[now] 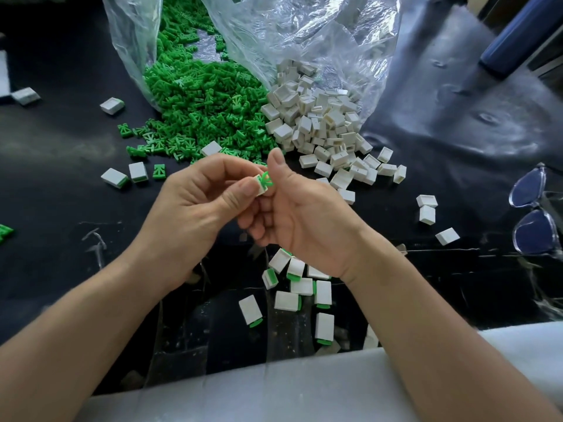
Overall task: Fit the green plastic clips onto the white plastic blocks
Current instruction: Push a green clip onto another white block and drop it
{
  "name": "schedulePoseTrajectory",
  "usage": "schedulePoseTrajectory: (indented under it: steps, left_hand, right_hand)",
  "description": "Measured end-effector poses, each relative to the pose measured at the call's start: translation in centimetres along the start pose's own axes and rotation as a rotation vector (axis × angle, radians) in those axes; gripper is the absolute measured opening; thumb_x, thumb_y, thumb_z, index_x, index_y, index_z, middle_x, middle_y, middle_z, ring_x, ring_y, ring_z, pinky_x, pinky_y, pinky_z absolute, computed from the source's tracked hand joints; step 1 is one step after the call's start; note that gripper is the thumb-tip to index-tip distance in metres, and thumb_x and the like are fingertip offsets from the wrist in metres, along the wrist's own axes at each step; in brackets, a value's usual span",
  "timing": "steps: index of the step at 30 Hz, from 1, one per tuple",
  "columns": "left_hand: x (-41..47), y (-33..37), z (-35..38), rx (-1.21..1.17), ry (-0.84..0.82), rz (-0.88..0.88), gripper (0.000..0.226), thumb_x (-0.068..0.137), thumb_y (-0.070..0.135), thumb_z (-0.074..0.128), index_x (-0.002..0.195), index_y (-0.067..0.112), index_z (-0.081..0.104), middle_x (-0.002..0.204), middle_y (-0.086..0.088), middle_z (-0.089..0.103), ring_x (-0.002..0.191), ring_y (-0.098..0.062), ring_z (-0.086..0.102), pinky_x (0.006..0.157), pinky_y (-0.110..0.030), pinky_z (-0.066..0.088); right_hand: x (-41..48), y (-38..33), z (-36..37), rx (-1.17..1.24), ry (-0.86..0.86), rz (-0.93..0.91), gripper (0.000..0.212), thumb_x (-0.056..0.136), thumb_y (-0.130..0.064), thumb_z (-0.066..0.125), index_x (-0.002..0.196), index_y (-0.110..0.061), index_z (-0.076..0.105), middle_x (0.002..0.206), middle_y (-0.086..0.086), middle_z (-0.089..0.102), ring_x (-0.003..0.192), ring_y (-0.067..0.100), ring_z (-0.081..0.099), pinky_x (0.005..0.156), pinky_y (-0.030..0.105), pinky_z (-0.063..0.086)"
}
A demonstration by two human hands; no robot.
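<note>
Left to right: my left hand pinches one white block in closed fingers. My right hand, fingers curled, holds one green clip at the block's open end, above the bench. Step in hand: seating. I judge the next move needs a square push until flush. Clip heap and block heap are uncountable; finished pieces number about nine.

The clip pile lies left of the block pile on the table, finished pieces nearer, glasses at right.
</note>
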State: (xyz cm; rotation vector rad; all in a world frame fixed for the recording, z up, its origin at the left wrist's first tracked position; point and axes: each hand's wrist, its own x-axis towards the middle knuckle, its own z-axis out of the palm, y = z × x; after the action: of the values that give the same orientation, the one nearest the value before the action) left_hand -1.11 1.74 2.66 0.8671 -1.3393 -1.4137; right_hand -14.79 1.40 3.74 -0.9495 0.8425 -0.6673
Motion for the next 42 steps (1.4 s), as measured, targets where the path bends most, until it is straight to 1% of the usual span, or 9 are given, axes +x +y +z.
schedulePoseTrajectory:
  steps: [9, 12, 15, 19, 22, 25, 33, 37, 42]
  left_hand:
    - [0.02, -0.30, -0.65, 0.020, -0.008, -0.011, 0.025, 0.070, 0.014, 0.063, 0.094, 0.015, 0.072, 0.061, -0.003, 0.065, 0.052, -0.011, 0.059, 0.054, -0.021, 0.052]
    - [-0.05, -0.31, -0.55, 0.002, -0.001, -0.021, 0.022, 0.072, 0.013, 0.062, 0.092, 0.013, 0.072, 0.054, -0.002, 0.060, 0.047, -0.012, 0.056, 0.048, -0.023, 0.051]
    - [-0.04, -0.38, -0.46, 0.018, -0.028, -0.023, 0.022, 0.074, 0.011, 0.062, 0.093, 0.011, 0.072, 0.055, -0.003, 0.060, 0.049, -0.013, 0.057, 0.049, -0.024, 0.052]
    - [-0.07, -0.40, -0.43, 0.047, -0.005, -0.027, 0.022, 0.070, 0.013, 0.063, 0.090, 0.015, 0.072, 0.070, -0.002, 0.069, 0.061, -0.011, 0.061, 0.058, -0.020, 0.053]
    - [-0.13, -0.30, -0.30, 0.043, -0.001, -0.030, 0.023, 0.067, 0.016, 0.064, 0.088, 0.017, 0.072, 0.080, 0.002, 0.072, 0.067, -0.011, 0.064, 0.061, -0.019, 0.053]
    - [-0.12, -0.33, -0.23, 0.036, 0.004, -0.035, 0.025, 0.065, 0.018, 0.064, 0.090, 0.019, 0.071, 0.086, 0.005, 0.074, 0.074, -0.009, 0.067, 0.066, -0.018, 0.053]
    - [0.02, -0.43, -0.49, -0.008, -0.018, -0.063, 0.029, 0.062, 0.025, 0.067, 0.090, 0.018, 0.073, 0.094, 0.003, 0.074, 0.087, -0.010, 0.069, 0.074, -0.020, 0.053]
    - [-0.03, -0.51, -0.54, -0.004, -0.028, -0.083, 0.030, 0.064, 0.024, 0.067, 0.092, 0.016, 0.074, 0.077, -0.003, 0.073, 0.070, -0.015, 0.068, 0.066, -0.023, 0.054]
    - [-0.04, -0.37, -0.54, -0.048, 0.002, -0.083, 0.021, 0.065, 0.023, 0.069, 0.084, 0.016, 0.076, 0.058, -0.004, 0.064, 0.052, -0.019, 0.061, 0.053, -0.028, 0.052]
  right_hand:
    - [-0.13, 0.19, 0.51, 0.121, 0.016, 0.038, 0.051, 0.086, -0.047, 0.039, 0.090, 0.001, 0.055, 0.060, 0.000, 0.039, 0.049, 0.008, 0.035, 0.047, 0.019, 0.032]
    - [-0.16, 0.19, 0.73, 0.142, -0.016, 0.051, 0.044, 0.092, -0.047, 0.031, 0.079, -0.011, 0.053, 0.059, 0.000, 0.038, 0.048, 0.008, 0.034, 0.045, 0.017, 0.032]
    - [-0.19, 0.20, 0.68, 0.076, -0.017, 0.061, 0.055, 0.095, -0.046, 0.026, 0.102, -0.001, 0.058, 0.058, -0.002, 0.035, 0.048, 0.008, 0.029, 0.047, 0.018, 0.026]
    - [-0.18, 0.39, 0.61, 0.002, 0.030, 0.056, 0.067, 0.097, -0.042, 0.027, 0.132, 0.015, 0.029, 0.059, -0.002, 0.030, 0.049, 0.007, 0.026, 0.047, 0.019, 0.023]
    - [-0.27, 0.53, 0.60, -0.001, 0.041, 0.040, 0.048, 0.097, -0.039, 0.028, 0.100, 0.001, 0.053, 0.061, -0.002, 0.028, 0.050, 0.007, 0.025, 0.047, 0.019, 0.021]
    - [-0.47, 0.50, 0.71, 0.008, 0.050, 0.009, 0.034, 0.097, -0.037, 0.029, 0.074, -0.015, 0.041, 0.060, -0.001, 0.026, 0.051, 0.009, 0.022, 0.047, 0.020, 0.019]
    - [-0.66, 0.50, 0.23, 0.033, -0.023, -0.014, 0.052, 0.098, -0.033, 0.028, 0.113, 0.011, 0.050, 0.062, -0.001, 0.019, 0.052, 0.010, 0.017, 0.049, 0.022, 0.014]
    - [-0.51, 0.47, 0.30, 0.067, -0.030, 0.004, 0.046, 0.098, -0.037, 0.029, 0.072, -0.022, 0.064, 0.056, -0.004, 0.027, 0.048, 0.006, 0.024, 0.046, 0.019, 0.021]
    - [-0.32, 0.11, -0.12, 0.168, -0.136, 0.041, 0.049, 0.098, -0.039, 0.023, 0.080, -0.030, 0.068, 0.059, -0.004, 0.034, 0.050, 0.006, 0.030, 0.050, 0.019, 0.025]
